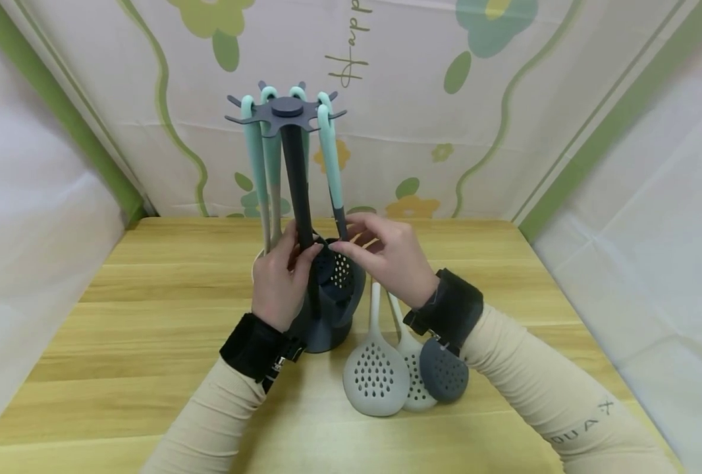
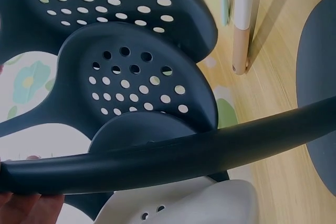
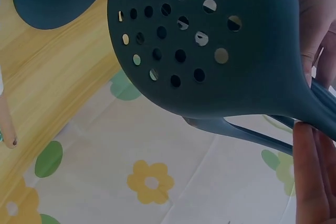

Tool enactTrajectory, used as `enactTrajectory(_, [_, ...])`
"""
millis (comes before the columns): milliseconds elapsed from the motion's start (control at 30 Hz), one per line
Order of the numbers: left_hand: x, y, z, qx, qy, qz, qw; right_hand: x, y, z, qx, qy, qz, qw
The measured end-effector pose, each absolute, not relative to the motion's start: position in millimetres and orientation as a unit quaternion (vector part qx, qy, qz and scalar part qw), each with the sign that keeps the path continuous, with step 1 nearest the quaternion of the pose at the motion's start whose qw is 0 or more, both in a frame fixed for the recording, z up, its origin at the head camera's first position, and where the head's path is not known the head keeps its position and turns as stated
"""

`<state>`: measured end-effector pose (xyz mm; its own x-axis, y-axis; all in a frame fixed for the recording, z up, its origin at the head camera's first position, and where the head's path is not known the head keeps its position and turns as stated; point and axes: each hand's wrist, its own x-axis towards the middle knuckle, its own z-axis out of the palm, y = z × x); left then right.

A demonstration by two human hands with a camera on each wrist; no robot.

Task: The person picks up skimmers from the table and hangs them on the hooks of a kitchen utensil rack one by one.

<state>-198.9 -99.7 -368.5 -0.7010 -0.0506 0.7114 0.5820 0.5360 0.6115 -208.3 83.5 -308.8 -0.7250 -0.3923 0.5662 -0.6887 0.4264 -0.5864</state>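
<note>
A dark utensil stand (image 1: 296, 178) rises upright from the table, with several mint-handled utensils hung by their hooks from its top rack (image 1: 288, 107). My left hand (image 1: 276, 283) grips the stand's pole partway down; the left wrist view shows fingertips under the pole (image 2: 157, 163). On the right side of the stand, my right hand (image 1: 395, 257) pinches the neck of a hanging dark skimmer (image 3: 199, 93). Other dark perforated heads (image 2: 126, 77) hang close together beside the pole. At the left a light utensil head is mostly hidden behind my left hand.
On the table (image 1: 149, 316), right of the stand base (image 1: 325, 336), lie a light grey skimmer (image 1: 377, 378), a second light perforated utensil (image 1: 417, 382) partly under it, and a dark perforated head (image 1: 444, 372). A flowered cloth (image 1: 410, 151) hangs behind.
</note>
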Motion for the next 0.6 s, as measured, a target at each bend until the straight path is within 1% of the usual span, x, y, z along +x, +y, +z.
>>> enactTrajectory(233, [-198.6,-99.8,-368.2,-0.165,-0.804,-0.453,0.348,-207.7,90.1,-311.8,0.328,-0.826,0.431,0.154])
enactTrajectory(433, [-199.0,-99.9,-368.1,-0.164,-0.807,-0.449,0.348,-212.1,100.1,-318.0,0.334,-0.823,0.426,0.174])
enactTrajectory(600, [-199.0,-99.9,-368.2,-0.166,-0.806,-0.448,0.349,-217.7,109.9,-325.2,0.318,-0.828,0.424,0.185])
